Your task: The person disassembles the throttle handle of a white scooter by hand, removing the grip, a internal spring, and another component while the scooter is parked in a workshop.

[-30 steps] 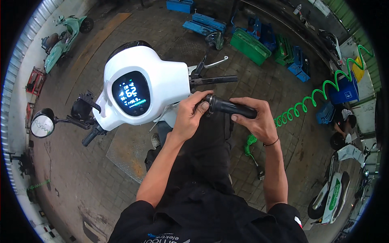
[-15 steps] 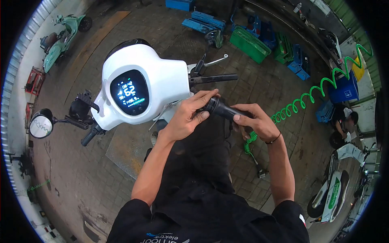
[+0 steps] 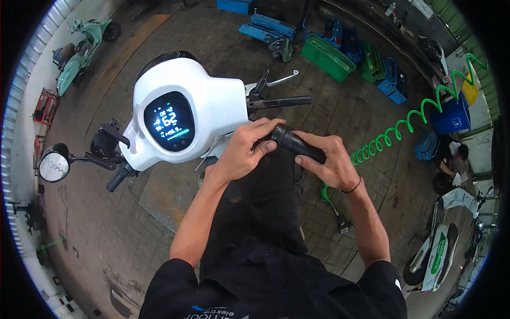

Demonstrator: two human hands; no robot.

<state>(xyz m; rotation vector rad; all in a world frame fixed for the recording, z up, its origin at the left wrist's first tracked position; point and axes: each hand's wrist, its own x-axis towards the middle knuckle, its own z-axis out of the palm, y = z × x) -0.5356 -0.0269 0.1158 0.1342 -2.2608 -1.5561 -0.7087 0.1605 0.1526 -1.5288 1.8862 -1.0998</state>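
Between my hands, in front of my body, is a black throttle grip (image 3: 298,147), a tube with a wider collar at its left end. My left hand (image 3: 245,150) is closed around the collar end, thumb below and fingers over the top. Around the plain end, my right hand (image 3: 336,159) is closed with its thumb underneath. Just beyond them a white scooter front (image 3: 218,106) carries a lit display (image 3: 169,122). Its right handlebar end (image 3: 284,101) is a bare dark bar, apart from the grip, with a silver brake lever (image 3: 285,78) behind it.
A round mirror (image 3: 54,164) sticks out at the left. Green coiled air hose (image 3: 396,133) hangs at the right. Open blue and green toolboxes (image 3: 328,58) stand on the floor at the back. A person (image 3: 451,159) crouches at the far right near another scooter (image 3: 436,250).
My right hand has moved slightly left and wraps further round the grip. The grip has turned, its plain end tilting lower. My left hand stays at the collar.
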